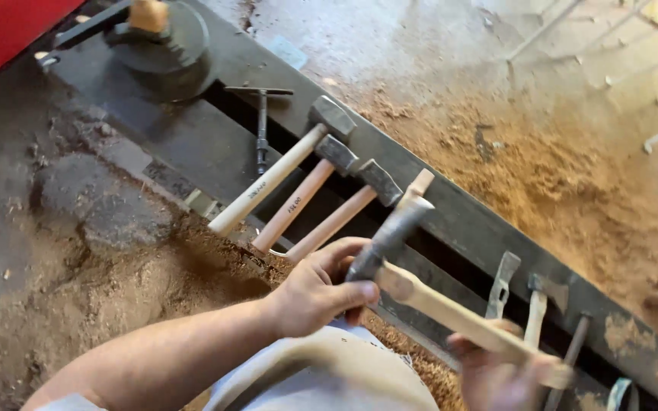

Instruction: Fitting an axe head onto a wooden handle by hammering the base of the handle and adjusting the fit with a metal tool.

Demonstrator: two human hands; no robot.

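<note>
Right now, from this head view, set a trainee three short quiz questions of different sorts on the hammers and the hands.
1. True or false: the left hand grips a metal hammer head.
2. How many finished hammers lie side by side on the dark bench? A) one B) three C) five
3. Fill in: the right hand holds a pale wooden ______.

Key: 1 true; 2 B; 3 handle. Sawdust covers the floor beyond.
</note>
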